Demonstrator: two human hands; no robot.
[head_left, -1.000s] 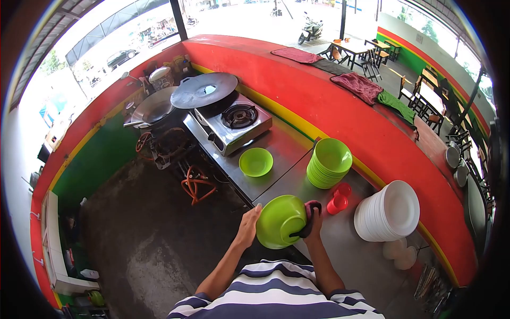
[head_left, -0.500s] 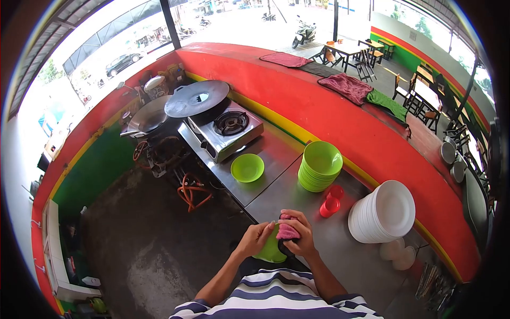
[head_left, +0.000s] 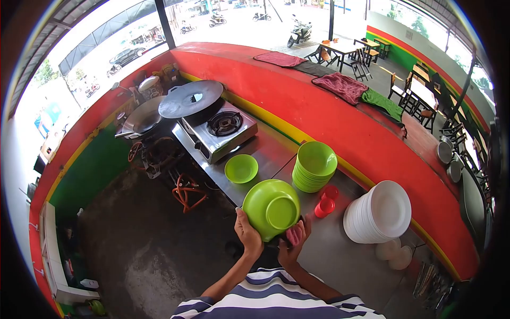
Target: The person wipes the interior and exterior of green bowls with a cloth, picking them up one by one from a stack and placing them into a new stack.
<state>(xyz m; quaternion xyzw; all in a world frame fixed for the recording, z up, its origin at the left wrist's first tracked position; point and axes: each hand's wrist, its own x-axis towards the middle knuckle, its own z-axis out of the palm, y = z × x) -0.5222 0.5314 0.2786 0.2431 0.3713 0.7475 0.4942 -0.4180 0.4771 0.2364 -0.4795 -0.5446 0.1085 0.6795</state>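
A green bowl (head_left: 255, 204) is held up in front of me, its underside and round foot ring facing the camera. My left hand (head_left: 248, 234) grips its left edge, thumb along the side. At the lower right of the bowl, my right hand (head_left: 293, 249) is closed around a pink cloth (head_left: 296, 234) that touches the bowl; some of those fingers are hidden. Beyond the held bowl, a single green bowl (head_left: 241, 169) sits on the metal counter (head_left: 329, 250). A stack of green bowls (head_left: 314, 167) stands to its right, beside red cups (head_left: 325, 204).
Stacked white plates (head_left: 378, 210) stand on the right of the counter. A gas stove (head_left: 226, 127) and a large wok lid (head_left: 191, 99) are at the far left end, near a wok (head_left: 143, 118). A red wall (head_left: 319, 101) borders the counter, with cloths (head_left: 340, 87) on top.
The held bowl has come up and turned so its underside faces the camera. My left hand has moved to its left edge, and my right hand with the cloth to its lower right.
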